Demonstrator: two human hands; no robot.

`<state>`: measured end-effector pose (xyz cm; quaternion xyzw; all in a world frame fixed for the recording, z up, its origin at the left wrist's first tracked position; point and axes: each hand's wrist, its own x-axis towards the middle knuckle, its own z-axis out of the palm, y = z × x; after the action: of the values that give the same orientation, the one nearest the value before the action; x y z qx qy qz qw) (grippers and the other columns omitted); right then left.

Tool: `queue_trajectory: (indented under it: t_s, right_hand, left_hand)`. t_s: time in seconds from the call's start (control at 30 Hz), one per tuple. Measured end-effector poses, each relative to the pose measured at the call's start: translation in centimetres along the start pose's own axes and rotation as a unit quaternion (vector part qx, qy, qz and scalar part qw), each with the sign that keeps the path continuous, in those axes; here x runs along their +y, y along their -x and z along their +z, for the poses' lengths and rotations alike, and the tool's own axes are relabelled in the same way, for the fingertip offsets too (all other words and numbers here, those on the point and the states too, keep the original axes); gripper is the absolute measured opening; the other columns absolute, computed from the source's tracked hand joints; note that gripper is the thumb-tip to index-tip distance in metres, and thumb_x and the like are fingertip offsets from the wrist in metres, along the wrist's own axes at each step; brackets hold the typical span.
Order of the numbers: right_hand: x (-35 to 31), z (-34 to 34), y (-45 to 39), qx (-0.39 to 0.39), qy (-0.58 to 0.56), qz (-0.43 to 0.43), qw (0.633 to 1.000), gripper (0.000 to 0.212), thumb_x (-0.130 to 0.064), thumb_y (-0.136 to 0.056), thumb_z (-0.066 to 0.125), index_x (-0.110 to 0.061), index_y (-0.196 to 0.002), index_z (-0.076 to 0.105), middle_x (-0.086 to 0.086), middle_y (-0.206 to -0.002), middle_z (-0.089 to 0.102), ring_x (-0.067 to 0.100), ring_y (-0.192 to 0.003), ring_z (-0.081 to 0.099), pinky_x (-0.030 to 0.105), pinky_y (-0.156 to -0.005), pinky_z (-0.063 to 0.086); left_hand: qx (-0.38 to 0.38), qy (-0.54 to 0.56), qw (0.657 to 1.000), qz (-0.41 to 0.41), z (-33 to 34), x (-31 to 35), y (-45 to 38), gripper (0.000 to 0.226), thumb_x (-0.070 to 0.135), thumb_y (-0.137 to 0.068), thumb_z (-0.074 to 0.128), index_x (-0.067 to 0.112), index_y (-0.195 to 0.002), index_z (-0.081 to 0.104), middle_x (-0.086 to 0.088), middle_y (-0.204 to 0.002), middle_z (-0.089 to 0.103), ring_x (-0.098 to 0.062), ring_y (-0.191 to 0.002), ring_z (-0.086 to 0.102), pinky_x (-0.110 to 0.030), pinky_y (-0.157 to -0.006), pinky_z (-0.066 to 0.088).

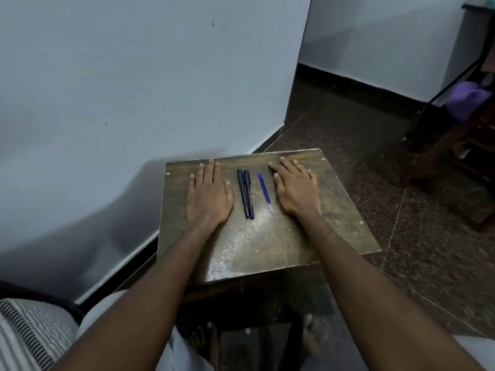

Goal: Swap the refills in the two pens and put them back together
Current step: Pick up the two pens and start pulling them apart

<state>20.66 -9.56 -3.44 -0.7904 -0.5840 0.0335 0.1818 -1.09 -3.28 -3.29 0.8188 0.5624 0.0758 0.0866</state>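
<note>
Two bare forearms reach away from the camera over the person's lap and end in hands laid flat, palms down, on a small worn wooden counter [267,245]. The left hand [208,195] and the right hand [296,190] each have the grip spread open and hold nothing. Between them lie the task's things: two dark pens [245,193] side by side and touching, just beside the left hand's thumb, and two thin blue refills [265,192] close together, just beside the right hand's thumb. Pens and refills are apart from each other by a narrow strip of bare counter. All four run lengthwise away from the person, roughly parallel to the fingers, leaning slightly left at the far end. So the left hand is nearer the pens and the right nearer the refills; the pens look assembled, and opening one seems the likely first step.
</note>
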Motion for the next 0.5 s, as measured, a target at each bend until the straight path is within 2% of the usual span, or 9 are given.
queue_trajectory:
  t_s: [0.5]
  right_hand:
    - [-0.07,-0.39,0.13,-0.019,0.001,-0.006,1.0,0.048,-0.044,-0.115,0.031,-0.042,-0.161,0.044,-0.006,-0.177,0.034,0.025,-0.165,0.026,0.055,-0.132,0.018]
  left_hand:
    - [0.007,0.011,1.0,0.0,-0.1,-0.08,0.72,0.064,0.04,-0.116,0.023,0.01,-0.172,0.016,-0.01,-0.181,0.014,-0.029,-0.169,0.009,-0.051,-0.136,0.01]
